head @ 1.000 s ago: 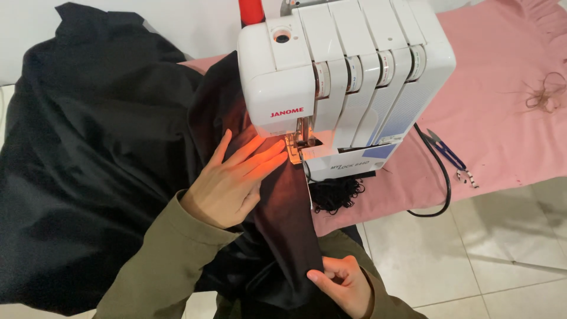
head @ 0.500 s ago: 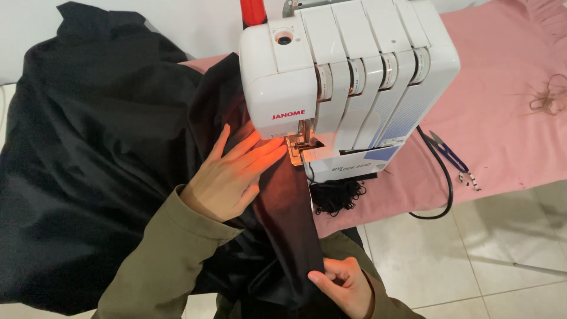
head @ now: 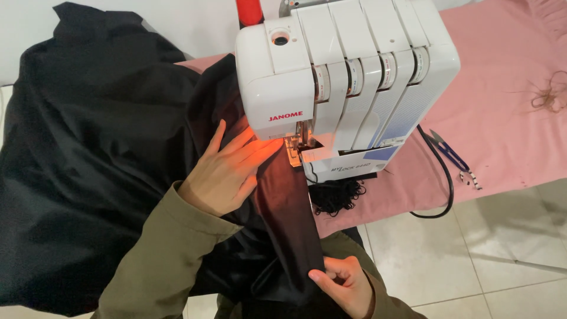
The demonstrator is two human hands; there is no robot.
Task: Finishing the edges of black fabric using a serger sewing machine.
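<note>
While my left hand [head: 227,174] lies flat, fingers spread, on glossy black fabric [head: 106,153] at the white overlock machine [head: 345,77], my right hand [head: 348,283] pinches the near, unsewn strip.

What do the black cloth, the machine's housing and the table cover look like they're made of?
Black cloth: thin woven fabric with a slight sheen, maybe a lining type; it drapes in soft folds and glints under the lamp.
Machine housing: white moulded plastic, smooth and semi-gloss, with rounded edges and seams.
Table cover: pink matte cloth, probably cotton; flat, with faint creases.
</note>
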